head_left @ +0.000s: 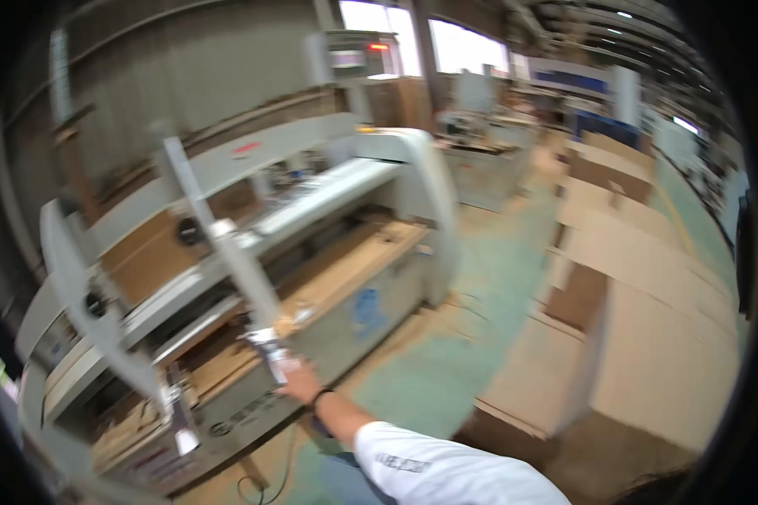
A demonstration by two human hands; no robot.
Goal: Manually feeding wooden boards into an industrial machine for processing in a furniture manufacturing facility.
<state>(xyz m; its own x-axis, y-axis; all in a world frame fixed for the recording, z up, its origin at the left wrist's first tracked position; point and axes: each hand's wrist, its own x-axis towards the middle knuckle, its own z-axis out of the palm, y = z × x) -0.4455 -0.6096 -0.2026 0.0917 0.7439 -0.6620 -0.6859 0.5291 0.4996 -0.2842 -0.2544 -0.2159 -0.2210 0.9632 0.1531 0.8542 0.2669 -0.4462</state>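
Observation:
My right hand (301,381) stretches out to the left, with a white sleeve (446,463) and a dark band on the wrist. It is at the near end of a pale metal bar (244,269) that slopes across a long woodworking machine (413,185). A shiny metal end fitting (269,349) on the bar lies right at my fingers. Motion blur smears the fingers, so I cannot tell whether they grip it. My left hand is out of view.
A second curved bar (93,311) crosses the machine's left part. Large stacked cardboard (665,345) stands on the right. Between them runs a green floor (421,362) with sawdust. A dark cable (286,463) lies low by the machine. Another machine (480,168) stands farther back.

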